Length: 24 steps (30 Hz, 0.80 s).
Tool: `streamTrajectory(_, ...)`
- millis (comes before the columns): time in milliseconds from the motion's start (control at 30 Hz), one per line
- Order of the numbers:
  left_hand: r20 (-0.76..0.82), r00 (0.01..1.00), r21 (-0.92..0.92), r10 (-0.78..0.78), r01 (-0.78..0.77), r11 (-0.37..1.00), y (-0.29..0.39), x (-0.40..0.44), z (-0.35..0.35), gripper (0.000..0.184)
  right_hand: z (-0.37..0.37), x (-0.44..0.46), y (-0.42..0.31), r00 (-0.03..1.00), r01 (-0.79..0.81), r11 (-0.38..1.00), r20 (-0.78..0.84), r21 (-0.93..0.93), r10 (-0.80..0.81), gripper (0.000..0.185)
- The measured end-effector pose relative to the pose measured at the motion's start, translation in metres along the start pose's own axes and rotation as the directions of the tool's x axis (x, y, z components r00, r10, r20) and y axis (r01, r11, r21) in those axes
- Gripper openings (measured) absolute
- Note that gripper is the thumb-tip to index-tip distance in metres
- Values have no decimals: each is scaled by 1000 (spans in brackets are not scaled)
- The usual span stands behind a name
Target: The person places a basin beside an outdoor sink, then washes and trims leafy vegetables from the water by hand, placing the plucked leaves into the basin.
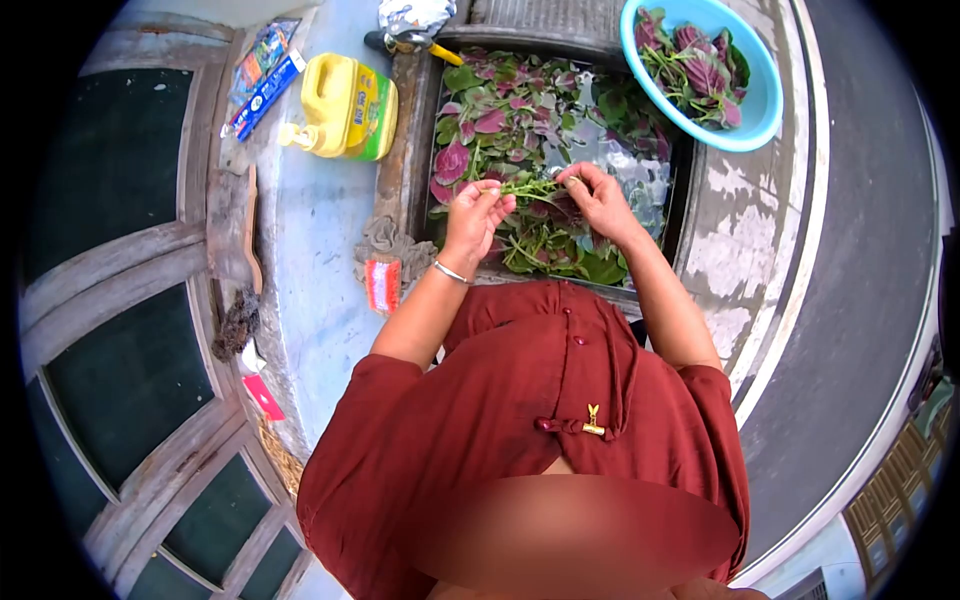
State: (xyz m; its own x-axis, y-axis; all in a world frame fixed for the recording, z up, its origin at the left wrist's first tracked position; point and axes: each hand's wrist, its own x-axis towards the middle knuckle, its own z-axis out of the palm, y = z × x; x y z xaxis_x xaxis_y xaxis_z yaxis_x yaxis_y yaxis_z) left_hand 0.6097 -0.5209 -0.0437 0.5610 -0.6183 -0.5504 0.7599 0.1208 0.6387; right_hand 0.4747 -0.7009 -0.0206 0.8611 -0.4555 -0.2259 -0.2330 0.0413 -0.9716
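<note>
The sink (684,190) has a raised edge on every side; its near edge runs close by the person's red garment (520,370), and both forearms reach in over it. Far and right, a light blue bowl (771,108) of red and green leaves (700,75) overlaps the sink's corner, narrowing the room there. On the left, a yellow jug (345,108) stands on the worktop (310,230) just outside the edge, with a grey cloth (385,245) and a red and white packet (382,286) nearer. A tool with a yellow handle (445,54) juts over the far left edge.

The green stems (530,188) are above the leaves in the sink, stretched between the left hand (476,218) and the right hand (600,208). Thumb and fingers of each hand are pinched together on them. They look thin and light green, with small sprigs along them. Below lie broad leaves (490,120), green and purple-red, with glinting water (600,150) between them, mostly on the right.

The fingers hide the ends of the stems, and the leaves cover much of the sink's bottom. The tool's dark end is hard to make out.
</note>
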Motion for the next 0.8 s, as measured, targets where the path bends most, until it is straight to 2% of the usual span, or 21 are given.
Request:
streamTrajectory(33, 1, 1000, 3, -1, 1, 1000, -2, 1, 0, 10, 7, -3, -3, 989, 127, 961, -44, -245, -142, 15)
streamTrajectory(100, 7, 999, -113, -49, 49, 992, -6, 1, -1, 11, 14, -8, -15, 991, 133, 927, 28, -352, -132, 20)
streamTrajectory(167, 17, 997, -157, -71, 73, 985, -10, 1, 2, 11, 26, -5, 5, 917, 321, 806, -52, -497, -396, 15)
streamTrajectory(300, 73, 988, -244, -139, 152, 958, -18, -1, 9, 11, 32, -6, 2, 923, 294, 796, -58, -530, -380, 18)
streamTrajectory(367, 87, 987, -229, -132, 149, 962, -20, -3, 10, 11, 31, -7, -5, 956, 136, 843, -155, -520, -250, 18)
streamTrajectory(400, 84, 989, -195, -121, 136, 971, -20, -4, 12, 12, 29, -6, -7, 956, 125, 829, -157, -545, -248, 18)
streamTrajectory(433, 82, 990, -160, -112, 124, 979, -20, -5, 12, 12, 28, -5, -9, 957, 125, 829, -156, -546, -247, 18)
streamTrajectory(500, 81, 990, -146, -111, 122, 982, -21, -5, 11, 12, 26, -3, -10, 881, 311, 755, -123, -578, -457, 18)
streamTrajectory(633, 85, 991, -156, -101, 114, 981, -21, -4, 11, 13, 21, -3, -6, 917, 278, 738, -60, -615, -395, 17)
streamTrajectory(700, 89, 991, -162, -100, 114, 980, -21, -4, 12, 14, 20, -2, -6, 934, 307, 789, 10, -532, -357, 17)
streamTrajectory(800, 110, 988, -139, -105, 120, 983, -20, -5, 15, 19, 21, 1, 1, 939, 309, 808, 28, -501, -342, 16)
